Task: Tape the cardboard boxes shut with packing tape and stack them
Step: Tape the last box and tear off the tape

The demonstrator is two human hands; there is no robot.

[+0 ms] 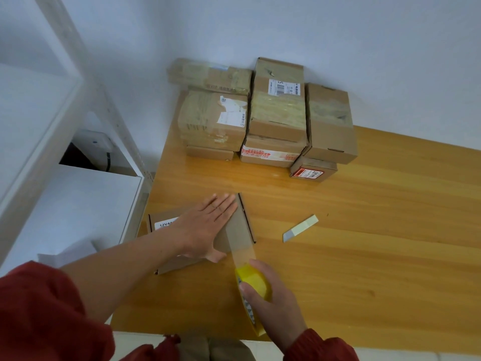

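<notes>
Presses the left hand [208,225] flat on the box [166,217], fingers straight and together, gripping nothing. Has the box lying closed at the left edge of the table [364,230], towards the front, with a white label showing beside the wrist. Grips the yellow tape roll [253,282] in the right hand [273,303], thumb on the near face and fingers curled over the rim, just in front of the box's right corner. Holds a clear strip [243,250] taut from the roll up onto the box top, along its right side, reaching as far as the left fingertips. Has a small flat white tool [300,227] lying on the table to the right of the box, apart from it. Has the stack [265,118] of taped boxes at the table's far edge against the wall, in several piles side by side, well apart from the box under the hand. Wears red sleeves [39,308]. Stands beside a white shelf [65,204] on the left.
</notes>
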